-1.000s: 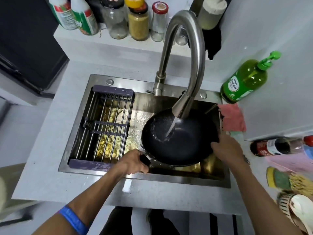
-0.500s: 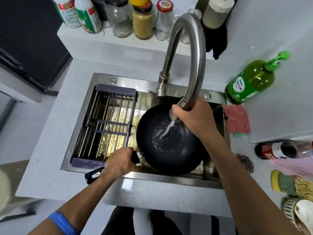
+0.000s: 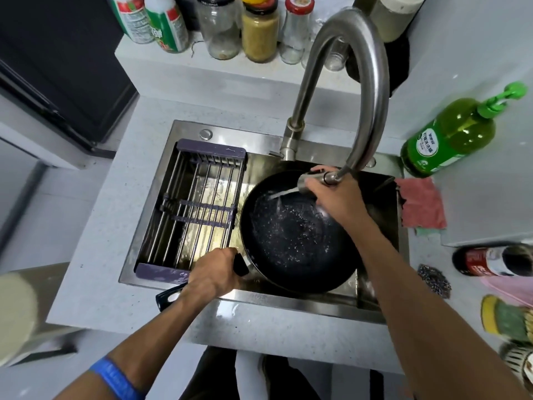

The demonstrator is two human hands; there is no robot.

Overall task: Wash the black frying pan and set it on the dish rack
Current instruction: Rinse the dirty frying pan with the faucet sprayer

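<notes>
The round black non-stick frying pan (image 3: pixel 297 235) sits in the right half of the stainless steel sink (image 3: pixel 259 298), its bowl wet and beaded with water. The left hand (image 3: pixel 213 272) has its grip closed around the pan's black handle (image 3: pixel 170 295), which sticks out over the sink's front rim toward 7 o'clock. The right hand (image 3: pixel 334 194) has its grip closed on the metal spray head (image 3: pixel 310 180) of the tall curved steel tap (image 3: pixel 346 90), turning it sideways so a stream of water (image 3: pixel 281 194) shoots toward 9 o'clock onto the pan's far inner wall. At 9 o'clock of the pan, just beside it, a purple-framed dish rack of steel rods (image 3: pixel 196 209) spans the left half of the sink. On the pale speckled surface (image 3: pixel 115 255), a pink cloth (image 3: pixel 421 203) lies at 3 o'clock of the pan at the sink's edge, with a green pump bottle of dish soap (image 3: pixel 450 134) lying tilted at 2 o'clock and a dark wire scourer (image 3: pixel 434 280) at 4 o'clock.
</notes>
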